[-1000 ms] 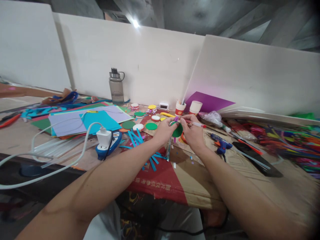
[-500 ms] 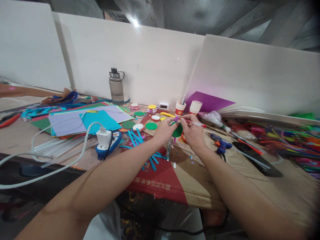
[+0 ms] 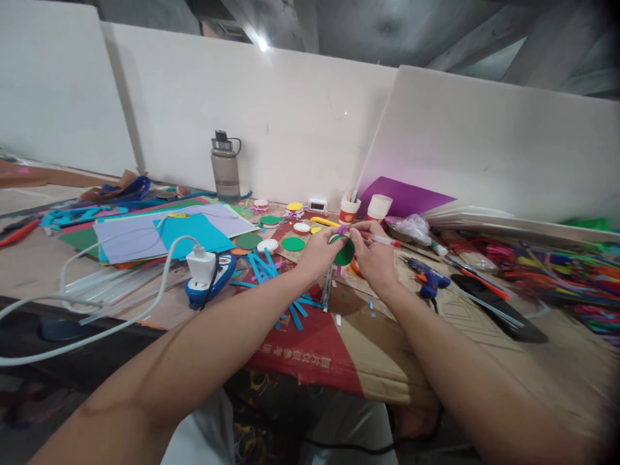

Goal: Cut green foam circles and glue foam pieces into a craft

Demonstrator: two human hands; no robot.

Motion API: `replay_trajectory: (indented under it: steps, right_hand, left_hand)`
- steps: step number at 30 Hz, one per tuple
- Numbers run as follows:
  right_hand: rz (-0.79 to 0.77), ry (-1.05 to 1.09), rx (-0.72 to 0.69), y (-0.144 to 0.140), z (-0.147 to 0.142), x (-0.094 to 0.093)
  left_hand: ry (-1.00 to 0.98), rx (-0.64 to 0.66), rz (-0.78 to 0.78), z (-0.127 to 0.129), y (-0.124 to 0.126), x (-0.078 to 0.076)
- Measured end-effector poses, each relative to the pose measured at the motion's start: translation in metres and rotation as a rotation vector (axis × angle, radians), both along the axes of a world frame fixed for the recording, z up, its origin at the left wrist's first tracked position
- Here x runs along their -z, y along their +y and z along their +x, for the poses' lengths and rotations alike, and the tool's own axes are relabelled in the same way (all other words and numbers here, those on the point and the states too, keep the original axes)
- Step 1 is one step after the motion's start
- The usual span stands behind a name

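My left hand (image 3: 318,252) and my right hand (image 3: 374,257) meet above the middle of the table, both pinching a green paper disc (image 3: 344,252) held upright between them. A small purple strip (image 3: 341,230) sticks up at the top of the disc under my fingertips. A white pen with a red tip (image 3: 385,241) juts out to the right from my right hand. Loose blue paper strips (image 3: 271,279) lie on the cardboard below my left forearm.
Coloured paper sheets (image 3: 165,232) and a white plug with cable (image 3: 201,266) lie at left. A water bottle (image 3: 225,169) stands by the wall. Paper cups (image 3: 349,209), green discs (image 3: 293,244), a blue glue gun (image 3: 429,278) and a heap of coloured sticks (image 3: 557,271) surround my hands.
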State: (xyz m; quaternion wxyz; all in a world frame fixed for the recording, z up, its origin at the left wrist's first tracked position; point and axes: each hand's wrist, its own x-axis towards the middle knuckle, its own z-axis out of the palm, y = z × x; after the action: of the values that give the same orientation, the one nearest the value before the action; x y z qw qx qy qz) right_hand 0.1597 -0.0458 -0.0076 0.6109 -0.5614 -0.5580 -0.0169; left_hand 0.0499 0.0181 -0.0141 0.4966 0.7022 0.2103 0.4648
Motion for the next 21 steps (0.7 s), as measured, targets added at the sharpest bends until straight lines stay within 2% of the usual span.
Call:
replay_trajectory:
  steps: [12, 21]
  right_hand:
    - [0.016, 0.012, -0.012, 0.0, 0.0012, 0.0003]
    - [-0.007, 0.031, -0.02, 0.0011, 0.0016, 0.0011]
  left_hand:
    - [0.0, 0.002, -0.091, -0.0009, 0.0002, 0.0001]
    - [0.01, 0.028, -0.057, -0.0002, 0.0011, -0.0001]
